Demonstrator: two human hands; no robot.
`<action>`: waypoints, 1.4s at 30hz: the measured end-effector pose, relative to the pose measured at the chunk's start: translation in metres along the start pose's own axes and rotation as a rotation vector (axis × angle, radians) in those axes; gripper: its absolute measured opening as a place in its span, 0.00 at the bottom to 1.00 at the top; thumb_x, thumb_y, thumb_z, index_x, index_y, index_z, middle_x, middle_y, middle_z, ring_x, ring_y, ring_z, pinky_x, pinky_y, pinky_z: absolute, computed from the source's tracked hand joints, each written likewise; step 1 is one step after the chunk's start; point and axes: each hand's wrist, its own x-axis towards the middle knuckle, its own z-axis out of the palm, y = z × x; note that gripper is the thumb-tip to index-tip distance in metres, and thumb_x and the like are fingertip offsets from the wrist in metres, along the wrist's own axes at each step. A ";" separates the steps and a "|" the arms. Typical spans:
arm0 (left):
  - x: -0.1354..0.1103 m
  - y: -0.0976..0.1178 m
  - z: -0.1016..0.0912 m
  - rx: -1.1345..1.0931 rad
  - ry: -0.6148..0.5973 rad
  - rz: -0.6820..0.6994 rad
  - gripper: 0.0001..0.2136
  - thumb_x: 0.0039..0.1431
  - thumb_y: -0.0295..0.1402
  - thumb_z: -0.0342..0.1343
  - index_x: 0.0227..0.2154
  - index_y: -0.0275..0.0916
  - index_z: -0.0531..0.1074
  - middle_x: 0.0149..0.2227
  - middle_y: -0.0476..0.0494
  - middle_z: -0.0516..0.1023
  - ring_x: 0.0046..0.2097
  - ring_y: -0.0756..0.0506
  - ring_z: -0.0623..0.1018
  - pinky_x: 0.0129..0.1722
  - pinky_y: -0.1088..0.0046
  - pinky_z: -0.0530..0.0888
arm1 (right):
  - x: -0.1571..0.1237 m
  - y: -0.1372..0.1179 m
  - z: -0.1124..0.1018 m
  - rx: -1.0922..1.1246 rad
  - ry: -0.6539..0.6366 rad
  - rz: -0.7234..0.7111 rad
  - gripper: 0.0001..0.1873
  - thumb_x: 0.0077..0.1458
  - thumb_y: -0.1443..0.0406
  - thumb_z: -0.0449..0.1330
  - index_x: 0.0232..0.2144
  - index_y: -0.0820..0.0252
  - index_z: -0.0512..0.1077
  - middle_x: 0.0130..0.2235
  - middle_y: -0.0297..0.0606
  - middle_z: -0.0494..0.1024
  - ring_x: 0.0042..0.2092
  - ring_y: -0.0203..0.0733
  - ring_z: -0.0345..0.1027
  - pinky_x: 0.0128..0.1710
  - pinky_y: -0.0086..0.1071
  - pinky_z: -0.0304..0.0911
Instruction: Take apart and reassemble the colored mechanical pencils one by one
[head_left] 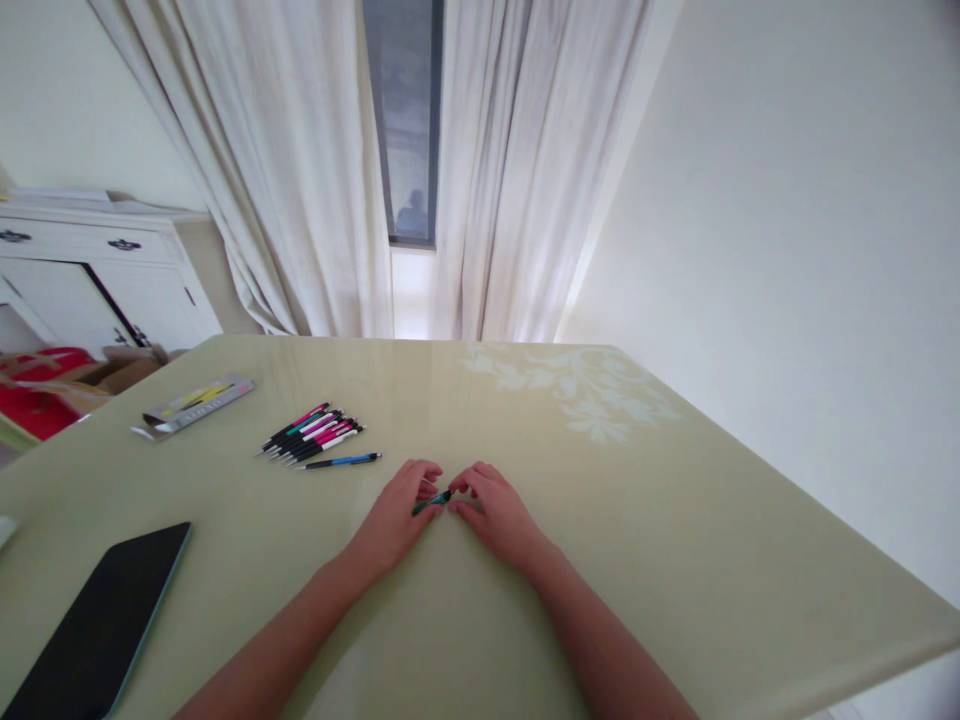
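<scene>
Both my hands rest on the pale green table (675,520) near its middle. My left hand (397,515) and my right hand (495,512) meet fingertip to fingertip around a small teal and black pen (431,502). Each hand pinches one end of it. A blue pen (341,461) lies alone just beyond my left hand. Behind it sits a bunch of several pens (311,432) with pink, teal, black and white barrels, lying side by side.
A dark tablet (97,625) lies at the near left of the table. A flat grey pen package (199,402) sits at the far left. A white cabinet (90,270), red bags (37,395) and white curtains (300,180) stand beyond the table.
</scene>
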 end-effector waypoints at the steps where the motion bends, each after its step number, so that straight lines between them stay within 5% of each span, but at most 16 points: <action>1: -0.003 -0.002 -0.003 -0.092 -0.015 0.009 0.16 0.61 0.27 0.55 0.52 0.43 0.69 0.50 0.40 0.76 0.46 0.43 0.81 0.47 0.62 0.80 | 0.000 -0.001 0.000 -0.009 -0.005 -0.012 0.09 0.61 0.68 0.64 0.44 0.55 0.75 0.45 0.39 0.74 0.49 0.45 0.68 0.50 0.36 0.64; 3: -0.011 -0.005 -0.011 -0.150 -0.055 0.036 0.18 0.61 0.28 0.57 0.53 0.44 0.69 0.51 0.40 0.76 0.48 0.42 0.80 0.49 0.61 0.79 | -0.001 -0.004 0.000 -0.037 -0.020 -0.037 0.08 0.62 0.67 0.65 0.44 0.55 0.75 0.45 0.39 0.74 0.51 0.46 0.67 0.51 0.37 0.63; 8: -0.027 -0.010 -0.026 0.177 -0.024 0.077 0.08 0.68 0.33 0.54 0.44 0.46 0.77 0.41 0.43 0.80 0.45 0.40 0.78 0.48 0.61 0.76 | -0.003 -0.008 -0.009 -0.062 -0.032 -0.008 0.02 0.65 0.68 0.60 0.39 0.56 0.73 0.42 0.39 0.74 0.47 0.45 0.68 0.48 0.36 0.63; 21: -0.029 -0.014 -0.032 0.111 0.185 0.236 0.10 0.72 0.39 0.51 0.45 0.45 0.76 0.42 0.44 0.80 0.46 0.44 0.79 0.49 0.67 0.76 | -0.008 -0.012 -0.034 0.211 -0.219 0.023 0.17 0.72 0.59 0.51 0.32 0.57 0.72 0.30 0.31 0.73 0.33 0.38 0.65 0.33 0.29 0.57; 28: -0.030 -0.010 -0.034 0.111 0.111 0.249 0.13 0.73 0.38 0.48 0.44 0.42 0.78 0.38 0.43 0.82 0.40 0.44 0.80 0.43 0.68 0.77 | -0.006 -0.005 -0.041 0.236 -0.257 -0.024 0.15 0.71 0.60 0.52 0.34 0.58 0.73 0.33 0.33 0.75 0.36 0.39 0.68 0.36 0.29 0.59; 36: -0.029 -0.009 -0.035 0.052 0.030 0.053 0.10 0.70 0.40 0.53 0.44 0.43 0.77 0.37 0.47 0.83 0.37 0.45 0.80 0.40 0.70 0.76 | -0.005 0.004 -0.039 0.184 -0.189 -0.051 0.14 0.70 0.59 0.54 0.36 0.59 0.74 0.35 0.35 0.76 0.36 0.39 0.68 0.38 0.30 0.59; 42: -0.029 -0.008 -0.038 0.054 0.051 0.128 0.16 0.72 0.40 0.46 0.38 0.42 0.77 0.34 0.44 0.82 0.37 0.44 0.80 0.40 0.69 0.74 | -0.006 0.003 -0.047 0.317 -0.227 -0.034 0.17 0.70 0.57 0.54 0.33 0.60 0.73 0.31 0.33 0.74 0.34 0.37 0.66 0.34 0.28 0.58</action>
